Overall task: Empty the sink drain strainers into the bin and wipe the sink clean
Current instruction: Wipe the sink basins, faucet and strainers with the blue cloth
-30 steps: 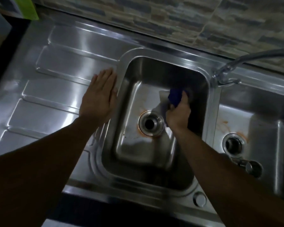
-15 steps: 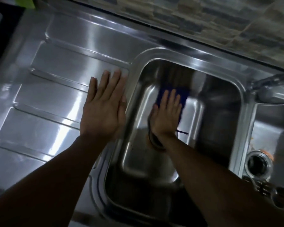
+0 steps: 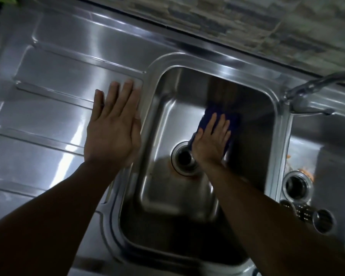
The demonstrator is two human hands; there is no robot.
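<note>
My right hand (image 3: 211, 140) lies flat, fingers spread, pressing a dark blue cloth (image 3: 234, 120) onto the floor of the left steel basin (image 3: 159, 108), just right of its open drain hole (image 3: 184, 157). Orange-brown stains ring that drain. My left hand (image 3: 113, 128) rests flat and empty on the ribbed draining board (image 3: 54, 92), right at the basin's left rim. The right basin (image 3: 331, 148) shows its own drain hole (image 3: 296, 185) with orange residue beside it. Two metal strainers (image 3: 305, 212) lie on that basin's floor near the drain.
The tap (image 3: 307, 90) rises from the divider between the two basins, its spout reaching right. A tiled wall (image 3: 247, 22) runs along the back. The counter's front edge is dark and partly hidden by my forearms.
My right hand and the blue cloth slid to the right across the basin floor, uncovering the drain hole. My left hand stayed flat on the draining board.
</note>
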